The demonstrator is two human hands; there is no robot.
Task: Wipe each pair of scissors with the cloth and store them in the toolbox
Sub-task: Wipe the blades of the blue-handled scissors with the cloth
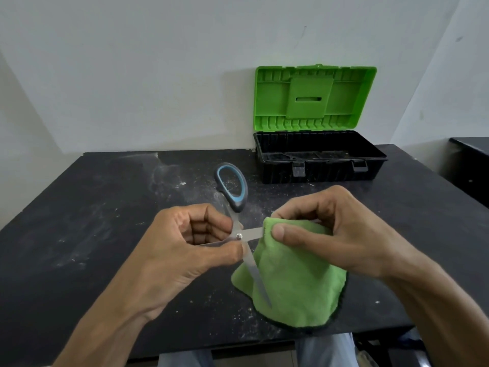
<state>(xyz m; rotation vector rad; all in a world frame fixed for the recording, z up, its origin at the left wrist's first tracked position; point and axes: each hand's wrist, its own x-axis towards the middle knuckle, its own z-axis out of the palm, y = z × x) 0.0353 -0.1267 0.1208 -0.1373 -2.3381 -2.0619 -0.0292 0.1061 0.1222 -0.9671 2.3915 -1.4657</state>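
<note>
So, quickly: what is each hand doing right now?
Left hand: grips the open scissors near the pivot.
Right hand: pinches the green cloth over one blade.

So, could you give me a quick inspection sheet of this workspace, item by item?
Surface: black table, dusted with white specks and smears.
Job's things: one pair of scissors, blades spread; green cloth; toolbox open at the back, green lid up, inside too dark to judge.
Clutter: nothing seen.
Hands: left hand holds the scissors near the pivot; right hand pinches the green cloth round one blade.
Cables: nothing seen.
Surroundings: white wall; another dark table at the right edge.
</note>
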